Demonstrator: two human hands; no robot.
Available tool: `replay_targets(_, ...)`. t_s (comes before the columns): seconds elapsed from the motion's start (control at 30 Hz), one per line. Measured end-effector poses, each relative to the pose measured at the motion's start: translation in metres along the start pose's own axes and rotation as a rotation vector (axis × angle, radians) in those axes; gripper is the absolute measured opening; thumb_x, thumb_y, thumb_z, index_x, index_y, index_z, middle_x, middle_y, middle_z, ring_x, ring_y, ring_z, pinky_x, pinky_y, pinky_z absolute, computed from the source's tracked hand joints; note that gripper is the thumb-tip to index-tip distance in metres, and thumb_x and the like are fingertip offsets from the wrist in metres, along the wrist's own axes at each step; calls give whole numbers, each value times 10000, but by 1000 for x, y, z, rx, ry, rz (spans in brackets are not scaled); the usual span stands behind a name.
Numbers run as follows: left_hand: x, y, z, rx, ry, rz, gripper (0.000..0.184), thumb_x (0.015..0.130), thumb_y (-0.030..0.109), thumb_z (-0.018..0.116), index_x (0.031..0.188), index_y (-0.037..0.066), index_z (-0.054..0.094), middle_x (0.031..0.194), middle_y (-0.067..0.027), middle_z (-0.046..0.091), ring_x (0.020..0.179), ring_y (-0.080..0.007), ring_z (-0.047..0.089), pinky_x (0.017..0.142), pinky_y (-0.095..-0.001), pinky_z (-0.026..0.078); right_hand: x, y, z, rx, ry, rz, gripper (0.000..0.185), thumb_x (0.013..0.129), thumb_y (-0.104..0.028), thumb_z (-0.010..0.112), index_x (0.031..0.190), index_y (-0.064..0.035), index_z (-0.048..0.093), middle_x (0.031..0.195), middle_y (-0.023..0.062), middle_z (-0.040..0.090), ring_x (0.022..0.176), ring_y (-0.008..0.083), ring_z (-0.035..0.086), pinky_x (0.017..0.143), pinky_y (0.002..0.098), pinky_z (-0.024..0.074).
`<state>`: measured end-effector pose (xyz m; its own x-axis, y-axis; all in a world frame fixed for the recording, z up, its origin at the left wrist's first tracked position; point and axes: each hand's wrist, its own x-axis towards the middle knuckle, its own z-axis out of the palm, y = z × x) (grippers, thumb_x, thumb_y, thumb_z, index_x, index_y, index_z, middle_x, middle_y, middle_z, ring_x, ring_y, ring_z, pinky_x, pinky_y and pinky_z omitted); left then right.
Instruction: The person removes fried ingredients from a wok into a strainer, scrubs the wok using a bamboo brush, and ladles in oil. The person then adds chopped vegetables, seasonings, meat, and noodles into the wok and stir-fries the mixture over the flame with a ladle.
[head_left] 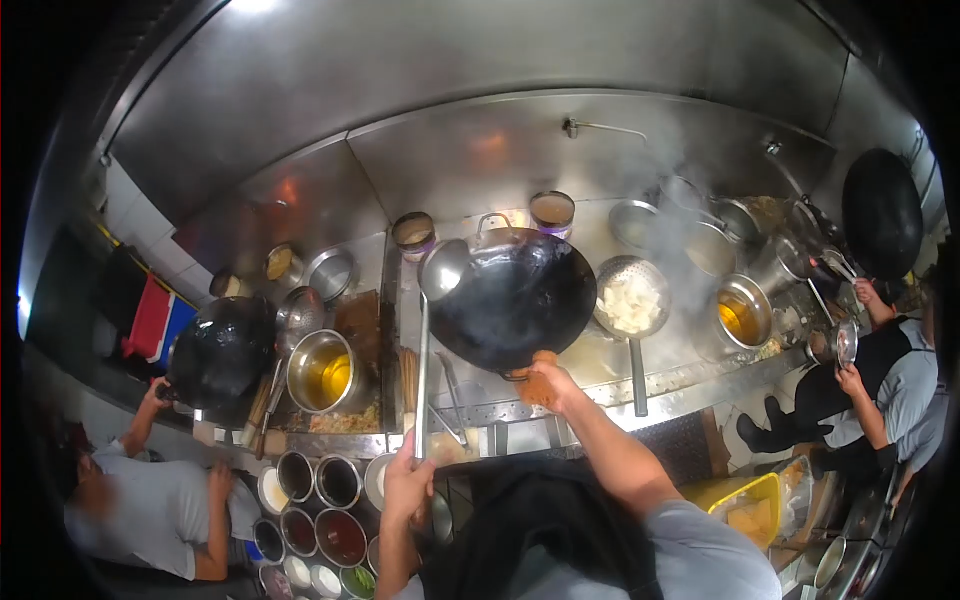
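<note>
My left hand is closed round the long handle of a steel ladle, whose bowl hangs over the left rim of a large black wok. My right hand grips the wok's near handle through a brownish cloth. The wok sits on the steel range and looks dark and shiny inside, with no food that I can make out. To its right a perforated strainer with a dark handle holds pale, whitish pieces.
A pot of yellow oil stands left, another oil pot right. Steam rises at the back right. One co-worker holds a wok at left; others work at right. Several sauce containers stand below left, near a yellow bin.
</note>
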<state>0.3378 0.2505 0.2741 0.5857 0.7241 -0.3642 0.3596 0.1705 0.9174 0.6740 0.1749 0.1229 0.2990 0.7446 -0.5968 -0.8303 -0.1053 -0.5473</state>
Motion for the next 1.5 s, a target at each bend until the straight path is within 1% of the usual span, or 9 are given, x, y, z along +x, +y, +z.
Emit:
replay_targets(0.37, 20, 33, 30, 2, 27, 203, 669, 911, -71, 548, 1529, 27, 312, 931, -31, 592, 537, -55, 473, 460, -220, 406, 65, 10, -22, -57, -67, -23, 473, 928, -353, 615, 1267, -36, 525, 1123, 138, 654, 958, 289, 672, 833, 453, 563)
replay_targets(0.47, 18, 55, 71, 99, -9, 201, 641, 898, -79, 539, 1507, 37, 376, 813, 22, 568, 569, -36, 467, 489, -203, 402, 17, -1, -11, -73, 42, -129, 482, 924, -395, 646, 1245, -46, 559, 1137, 125, 655, 977, 262, 676, 835, 427, 561)
replay_targets(0.67, 58, 83, 204, 403, -261, 395, 657, 858, 24, 589, 1490, 97, 423, 692, -33, 510, 622, -76, 467, 592, -236, 424, -100, -19, -82, -139, -152, -26, 644, 882, -477, 702, 1311, -18, 561, 1230, 124, 637, 1105, 222, 628, 955, 351, 492)
replay_targets(0.73, 81, 81, 267, 419, -414, 498, 695, 848, -67, 539, 1510, 86, 395, 971, -45, 680, 686, -112, 562, 652, -236, 471, -112, -4, -122, -165, -84, -82, 649, 882, -472, 704, 1318, -14, 558, 1231, 122, 636, 1118, 213, 616, 964, 339, 480)
replay_targets(0.9, 115, 104, 439, 674, -624, 555, 622, 897, 160, 596, 1488, 256, 431, 870, -162, 647, 779, -210, 639, 770, -330, 501, -142, -11, -194, -202, -105, -179, 644, 961, -337, 617, 1455, 7, 387, 1400, 119, 518, 1273, 198, 499, 1085, 342, 379)
replay_targets(1.13, 153, 31, 575, 862, -700, 756, 558, 925, 152, 535, 1472, 207, 439, 1077, -219, 627, 984, -397, 629, 844, -487, 503, -175, -29, -224, -252, -88, -152, 578, 966, -331, 602, 1397, 31, 470, 1393, 148, 530, 1277, 222, 501, 1096, 353, 380)
replay_targets(1.27, 150, -4, 554, 737, -795, 733, 557, 941, 192, 562, 1477, 186, 412, 1124, -249, 612, 1039, -419, 607, 922, -487, 484, -173, -35, -230, -182, -159, -113, 476, 980, -324, 585, 1338, -17, 519, 1327, 113, 569, 1272, 221, 509, 1017, 364, 468)
replay_targets(1.4, 97, 42, 453, 603, -625, 674, 407, 938, 107, 584, 1343, 144, 590, 1119, -201, 663, 1009, -324, 652, 872, -407, 518, -38, 82, -339, 970, -592, 335, 508, 1001, -325, 527, 1377, 11, 464, 1283, 155, 597, 1148, 266, 615, 992, 392, 495)
replay_targets(1.5, 77, 21, 363, 336, -233, 566, 305, 910, 39, 602, 1201, 84, 680, 1028, -183, 697, 941, -292, 678, 825, -375, 537, -153, -33, -202, -273, -84, -16, 486, 995, -360, 536, 1331, -9, 510, 1225, 137, 618, 1071, 244, 646, 921, 353, 528)
